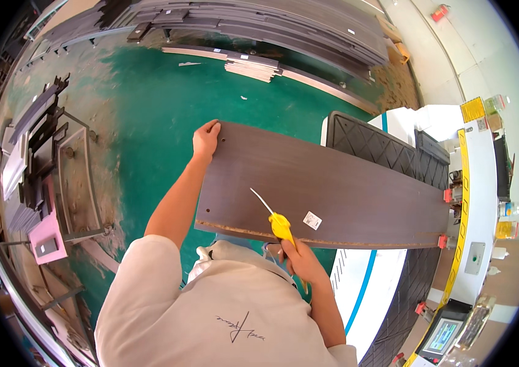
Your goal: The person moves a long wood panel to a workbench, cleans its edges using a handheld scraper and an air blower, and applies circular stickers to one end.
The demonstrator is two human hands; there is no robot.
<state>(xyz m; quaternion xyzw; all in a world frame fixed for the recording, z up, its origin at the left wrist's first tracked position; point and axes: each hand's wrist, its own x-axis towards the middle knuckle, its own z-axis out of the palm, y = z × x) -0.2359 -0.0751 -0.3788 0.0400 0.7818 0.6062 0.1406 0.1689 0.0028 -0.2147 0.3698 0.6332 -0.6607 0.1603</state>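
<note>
A long grey-brown board [333, 189] spans the middle of the view, its right end at the machine. Two small dark holes show near its left end, and a white label [312, 220] is stuck to its face. Rough raw chipboard shows along its near edge. My left hand [206, 139] grips the far left corner, fingers curled over the edge. In my right hand [299, 260], above the near edge, is a yellow air blow gun [281, 226]. Its thin metal nozzle points up and left over the board.
The white machine [474, 226] with yellow striped edging, red clamps and a control screen [444, 336] stands at right. Black ribbed conveyor pads [382, 144] lie beyond the board. A metal cart [82, 183] with offcuts is at left. Stacked boards [284, 24] line the far side.
</note>
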